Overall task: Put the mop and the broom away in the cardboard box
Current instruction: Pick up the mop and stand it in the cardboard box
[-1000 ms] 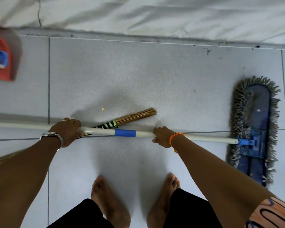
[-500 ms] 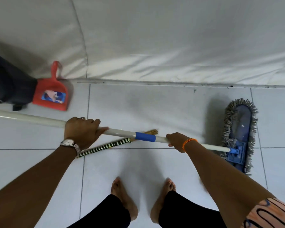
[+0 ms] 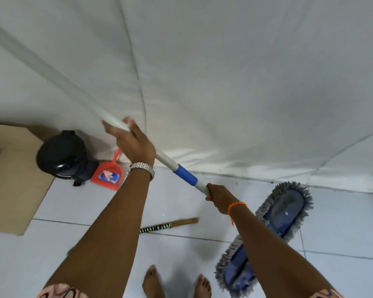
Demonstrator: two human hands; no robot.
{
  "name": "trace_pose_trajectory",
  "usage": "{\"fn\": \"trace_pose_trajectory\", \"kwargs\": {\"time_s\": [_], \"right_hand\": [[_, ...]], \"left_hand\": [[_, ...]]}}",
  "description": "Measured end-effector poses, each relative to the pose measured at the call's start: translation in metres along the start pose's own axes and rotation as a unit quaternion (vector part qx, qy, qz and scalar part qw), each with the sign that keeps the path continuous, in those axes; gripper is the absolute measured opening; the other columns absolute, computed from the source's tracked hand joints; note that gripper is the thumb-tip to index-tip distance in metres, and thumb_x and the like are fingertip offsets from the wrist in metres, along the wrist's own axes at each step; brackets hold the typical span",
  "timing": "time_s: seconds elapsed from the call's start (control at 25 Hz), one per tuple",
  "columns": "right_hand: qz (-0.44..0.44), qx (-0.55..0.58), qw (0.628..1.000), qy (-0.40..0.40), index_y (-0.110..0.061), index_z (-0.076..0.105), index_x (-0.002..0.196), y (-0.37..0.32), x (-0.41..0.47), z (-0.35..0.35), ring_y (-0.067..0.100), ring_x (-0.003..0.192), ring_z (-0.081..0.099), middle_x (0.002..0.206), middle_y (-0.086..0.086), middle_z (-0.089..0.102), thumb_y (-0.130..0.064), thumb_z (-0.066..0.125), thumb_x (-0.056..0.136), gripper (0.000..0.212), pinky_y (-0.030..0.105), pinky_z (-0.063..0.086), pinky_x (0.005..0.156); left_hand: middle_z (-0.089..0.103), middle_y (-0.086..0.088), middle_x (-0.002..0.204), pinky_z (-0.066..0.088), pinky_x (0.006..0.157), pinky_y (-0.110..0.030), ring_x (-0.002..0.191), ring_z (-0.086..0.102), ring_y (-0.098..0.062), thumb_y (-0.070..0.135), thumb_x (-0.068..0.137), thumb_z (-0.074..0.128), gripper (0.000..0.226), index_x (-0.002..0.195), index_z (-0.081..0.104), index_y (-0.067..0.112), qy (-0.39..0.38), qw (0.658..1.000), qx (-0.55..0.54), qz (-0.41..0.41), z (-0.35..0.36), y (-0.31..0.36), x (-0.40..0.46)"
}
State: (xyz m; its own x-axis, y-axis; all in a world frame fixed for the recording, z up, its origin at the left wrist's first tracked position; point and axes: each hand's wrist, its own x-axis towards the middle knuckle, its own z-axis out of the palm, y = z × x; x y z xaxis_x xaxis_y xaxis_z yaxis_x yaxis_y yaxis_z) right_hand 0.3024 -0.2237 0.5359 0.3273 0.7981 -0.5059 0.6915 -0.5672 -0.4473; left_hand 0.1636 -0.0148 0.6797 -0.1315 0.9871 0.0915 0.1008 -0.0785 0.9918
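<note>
I hold the mop by its white pole with a blue band. My left hand grips the pole high up, and my right hand grips it lower, just below the blue band. The pole slants up to the upper left, blurred against the white sheet. The blue mop head with grey fringe hangs at the lower right, partly behind my right forearm. The broom lies on the tiled floor between my arms, its striped handle and straw end showing. The cardboard box stands at the left edge.
A black lidded bin and a red dustpan stand beside the box against a white sheet-covered wall. My bare feet are on the white tiles at the bottom.
The mop has swung from lying level to slanting steeply upward, its head lifted off the floor. My view has turned left, bringing the box and bin into sight. The broom stays on the floor.
</note>
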Motion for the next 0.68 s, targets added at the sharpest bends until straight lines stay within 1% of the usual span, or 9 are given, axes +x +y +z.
{"fn": "trace_pose_trajectory", "kwargs": {"time_s": [0.04,0.08,0.12,0.2,0.32,0.4,0.48,0.56,0.68], "right_hand": [[-0.003,0.008,1.0,0.007,-0.016,0.045,0.087,-0.008,-0.009,-0.011,0.008,0.056,0.04,0.072,-0.005,0.047,-0.013,0.051,0.093,0.01,0.022,0.034,0.053],[-0.007,0.012,1.0,0.014,-0.017,0.045,0.088,-0.016,-0.019,-0.024,0.009,0.057,0.04,0.074,-0.003,0.049,-0.014,0.052,0.093,0.009,0.022,0.034,0.053],[-0.012,0.015,1.0,0.019,-0.018,0.044,0.089,-0.025,-0.028,-0.035,0.009,0.058,0.041,0.076,-0.003,0.05,-0.016,0.053,0.093,0.01,0.022,0.034,0.053],[-0.029,0.029,0.999,0.027,-0.021,0.041,0.088,-0.046,-0.04,-0.052,0.01,0.058,0.041,0.072,-0.004,0.048,-0.017,0.055,0.092,0.015,0.023,0.034,0.053],[-0.045,0.067,0.996,0.037,-0.02,0.043,0.093,-0.082,-0.046,-0.058,0.018,0.064,0.045,0.078,0.001,0.053,-0.017,0.056,0.091,0.014,0.027,0.038,0.058],[-0.059,0.093,0.993,0.043,-0.015,0.046,0.1,-0.115,-0.049,-0.051,0.023,0.071,0.046,0.083,0.005,0.055,-0.018,0.056,0.091,0.014,0.031,0.04,0.066],[-0.071,0.116,0.989,0.05,-0.012,0.048,0.106,-0.154,-0.05,-0.039,0.023,0.074,0.048,0.081,0.002,0.054,-0.018,0.057,0.091,0.018,0.033,0.042,0.071],[-0.089,0.129,0.986,0.052,-0.012,0.047,0.106,-0.2,-0.05,-0.023,0.021,0.074,0.048,0.076,-0.004,0.051,-0.019,0.057,0.092,0.019,0.032,0.042,0.072],[-0.113,0.136,0.983,0.057,-0.013,0.046,0.103,-0.28,-0.05,0.005,0.016,0.069,0.047,0.076,-0.004,0.051,-0.019,0.055,0.093,0.014,0.027,0.04,0.067]], "left_hand": [[0.065,-0.01,0.1,0.059,0.07,-0.042,0.068,0.065,-0.024,0.026,0.098,0.043,0.048,0.138,0.027,0.004,-0.007,0.998,-0.061,-0.02,0.005,0.027,-0.001],[0.061,-0.003,0.08,0.056,0.054,-0.04,0.049,0.055,-0.022,0.028,0.098,0.043,0.036,0.126,0.035,0.007,-0.017,0.994,-0.102,-0.021,0.007,0.054,-0.002],[0.053,0.001,0.069,0.051,0.046,-0.037,0.042,0.046,-0.02,0.031,0.097,0.044,0.028,0.114,0.038,0.009,-0.036,0.991,-0.126,-0.008,0.007,0.079,-0.002],[0.043,0.002,0.062,0.043,0.042,-0.032,0.041,0.038,-0.021,0.038,0.096,0.045,0.025,0.099,0.036,0.015,-0.098,0.98,-0.171,0.02,0.001,0.12,-0.002],[0.039,-0.002,0.061,0.04,0.041,-0.031,0.045,0.036,-0.022,0.041,0.095,0.046,0.025,0.091,0.035,0.019,-0.183,0.963,-0.19,0.054,-0.014,0.162,0.003],[0.04,-0.001,0.058,0.041,0.043,-0.032,0.043,0.038,-0.024,0.039,0.096,0.046,0.024,0.09,0.038,0.018,-0.209,0.957,-0.183,0.085,-0.036,0.183,0.012],[0.041,0.001,0.054,0.043,0.044,-0.034,0.042,0.04,-0.025,0.035,0.098,0.045,0.022,0.089,0.04,0.016,-0.229,0.95,-0.179,0.113,-0.064,0.201,0.025],[0.039,-0.001,0.054,0.041,0.043,-0.032,0.043,0.038,-0.022,0.032,0.1,0.045,0.021,0.086,0.04,0.016,-0.245,0.945,-0.178,0.125,-0.098,0.214,0.044],[0.035,-0.009,0.056,0.035,0.041,-0.029,0.042,0.034,-0.019,0.034,0.1,0.044,0.025,0.085,0.04,0.014,-0.256,0.94,-0.188,0.126,-0.164,0.228,0.078]]}}
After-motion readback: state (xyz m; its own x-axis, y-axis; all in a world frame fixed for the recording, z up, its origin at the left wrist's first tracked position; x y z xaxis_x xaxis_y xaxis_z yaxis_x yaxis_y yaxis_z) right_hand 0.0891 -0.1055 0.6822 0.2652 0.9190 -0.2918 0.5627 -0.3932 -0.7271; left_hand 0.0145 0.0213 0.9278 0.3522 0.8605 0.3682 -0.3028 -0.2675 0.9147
